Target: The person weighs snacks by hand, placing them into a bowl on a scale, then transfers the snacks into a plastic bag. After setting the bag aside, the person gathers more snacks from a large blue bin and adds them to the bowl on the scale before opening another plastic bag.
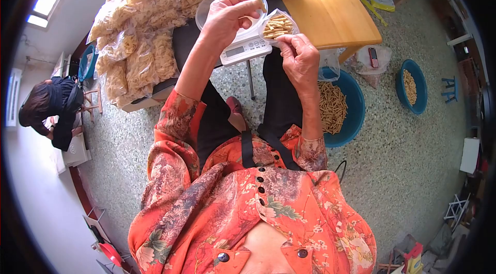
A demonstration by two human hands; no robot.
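Note:
A short tan snack stick (260, 2) is pinched between the thumb and fingers of my left hand (227, 20), which is raised over a clear round bowl (206, 6). The bowl sits by a white digital scale (242, 51), whose display and buttons face me. My right hand (298, 59) grips the edge of a small clear plastic bag (293, 25) partly filled with similar tan sticks (278, 26). The bag is just right of my left hand and overlaps the scale in this view. Below my right forearm stands a blue tub (356, 119) holding many loose sticks (332, 108).
Filled clear bags (150, 21) are heaped on the dark table to the left. A wooden chair (330, 10) stands at the right. Further right are a second blue tub (400, 85) and a small blue stool (450, 90). At far left another person (51, 103) bends forward.

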